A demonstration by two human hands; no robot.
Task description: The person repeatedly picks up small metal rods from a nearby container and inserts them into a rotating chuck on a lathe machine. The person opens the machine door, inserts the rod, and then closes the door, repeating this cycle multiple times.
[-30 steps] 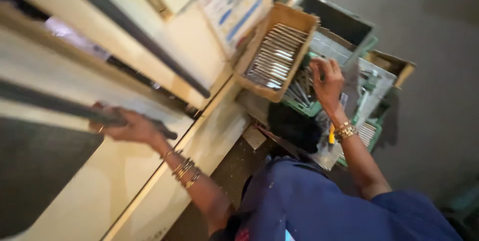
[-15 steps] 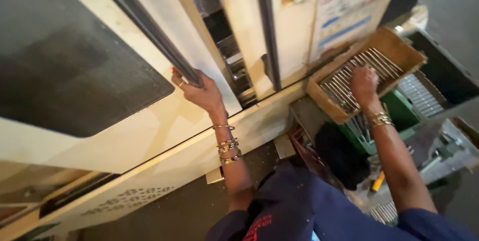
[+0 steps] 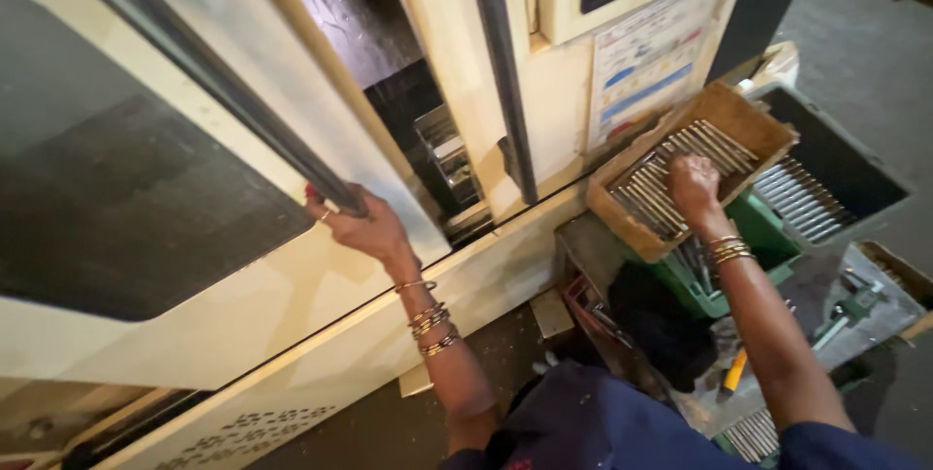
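The person is standing at a cream-coloured machine. The left hand [image 3: 364,227] is wrapping closed around the lower end of the long dark door handle [image 3: 233,96], fingers curled over the bar, knuckles toward the onlooker. The sliding door [image 3: 146,188], with its dark window, is lying up and to the left of that grip; to the right of the grip the doorway is standing open, and a metal fixture [image 3: 445,154] is showing inside the dark work space.

The right hand [image 3: 692,186] is resting palm-down on the metal rods [image 3: 671,174] lying in rows in the brown box [image 3: 724,105]. The fingers are bending over the rods, but whether they are pinching one or merely lying on top cannot be told from this view. Bangles are sitting on both wrists.

Beyond the right hand, a grey bin [image 3: 826,188] is holding more rods. Below that wrist a green crate [image 3: 758,227] is supporting the box, and a yellow-handled tool [image 3: 736,373] is lying lower down among loose parts.

Judged from this posture, the step in hand is door handling combined with picking a rod. The next move is calling for a firm pinch on a single rod, lifting it free of its neighbours, then carrying it leftward into the opening while the left hand is keeping the door from sliding.
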